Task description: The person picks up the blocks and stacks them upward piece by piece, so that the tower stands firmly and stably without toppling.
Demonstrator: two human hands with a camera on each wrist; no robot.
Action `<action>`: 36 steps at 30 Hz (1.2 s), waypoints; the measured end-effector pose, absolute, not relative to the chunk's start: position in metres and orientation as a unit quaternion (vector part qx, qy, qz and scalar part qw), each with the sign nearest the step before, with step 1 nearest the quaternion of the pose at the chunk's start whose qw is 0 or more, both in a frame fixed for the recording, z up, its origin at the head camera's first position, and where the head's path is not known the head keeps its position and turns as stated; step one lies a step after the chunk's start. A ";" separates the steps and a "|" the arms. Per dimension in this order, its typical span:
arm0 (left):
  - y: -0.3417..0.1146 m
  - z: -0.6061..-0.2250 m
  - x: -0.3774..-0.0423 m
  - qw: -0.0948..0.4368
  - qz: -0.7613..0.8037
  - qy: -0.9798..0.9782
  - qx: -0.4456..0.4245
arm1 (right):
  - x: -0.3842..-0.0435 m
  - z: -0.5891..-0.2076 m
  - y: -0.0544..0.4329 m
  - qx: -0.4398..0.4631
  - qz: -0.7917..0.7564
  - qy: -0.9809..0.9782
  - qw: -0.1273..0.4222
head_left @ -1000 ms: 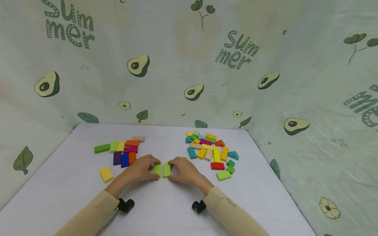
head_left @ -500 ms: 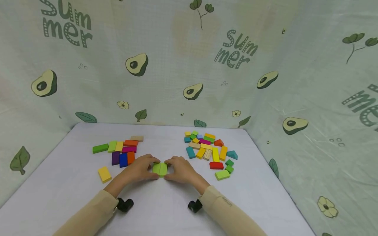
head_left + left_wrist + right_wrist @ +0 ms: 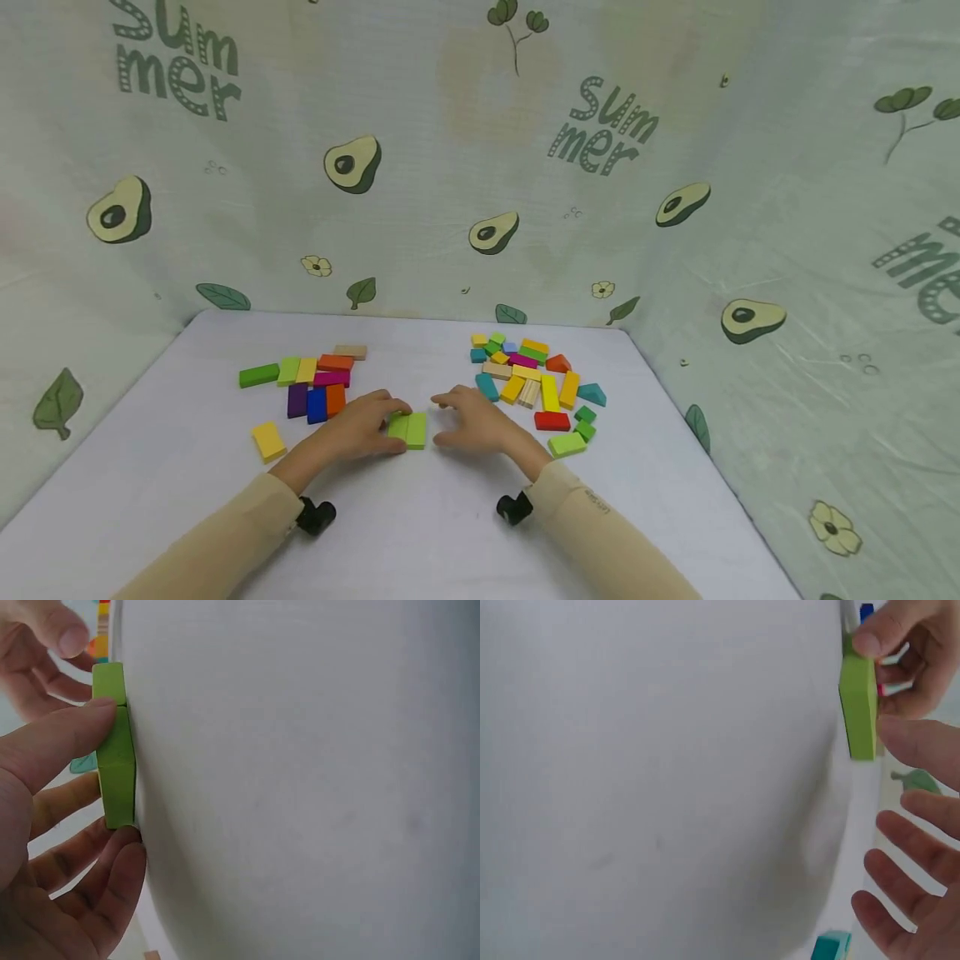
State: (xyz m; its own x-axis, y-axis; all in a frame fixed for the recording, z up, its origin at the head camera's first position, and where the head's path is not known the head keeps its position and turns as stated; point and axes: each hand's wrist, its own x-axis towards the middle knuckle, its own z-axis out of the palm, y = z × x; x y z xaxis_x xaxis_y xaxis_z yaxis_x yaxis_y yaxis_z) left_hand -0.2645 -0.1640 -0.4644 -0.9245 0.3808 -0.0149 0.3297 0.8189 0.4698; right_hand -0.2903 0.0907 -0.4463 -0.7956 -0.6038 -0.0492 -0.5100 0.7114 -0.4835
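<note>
Two light green blocks lie side by side on the white table, long sides touching. My left hand holds the left green block between thumb and fingers. In the left wrist view, its thumb lies close to the seam between the blocks. The right green block has no hand around it in the head view. Just to its right is my right hand, fingers spread and holding nothing. The right wrist view shows those fingers relaxed.
Behind my left hand lies a group of coloured blocks, including a blue block and a purple block. A yellow block sits nearer. At right is a larger scatter with a red block and a loose light green block.
The two green blocks, first apart, came together as the right hand pushed its block left. Since then the right hand has let go and drawn back to the right. The left hand keeps its hold.
</note>
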 end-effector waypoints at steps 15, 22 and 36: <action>-0.161 -0.464 -0.262 0.050 0.221 0.954 0.197 | -0.348 -0.452 0.154 -0.266 -0.131 0.953 0.057; -0.162 -0.462 -0.262 0.029 0.178 0.961 0.208 | -0.348 -0.451 0.152 -0.280 -0.119 0.951 0.056; -0.161 -0.458 -0.260 0.023 0.171 0.961 0.214 | -0.340 -0.446 0.150 -0.274 -0.124 0.952 0.063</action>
State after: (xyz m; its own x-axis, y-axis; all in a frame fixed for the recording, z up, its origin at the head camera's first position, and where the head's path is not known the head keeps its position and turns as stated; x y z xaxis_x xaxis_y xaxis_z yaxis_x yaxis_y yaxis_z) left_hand -0.2598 -0.1613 -0.4582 -0.9071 0.4200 0.0288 0.4041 0.8497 0.3387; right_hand -0.3395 0.1502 -0.4463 -0.8420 -0.5370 -0.0514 -0.5061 0.8193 -0.2696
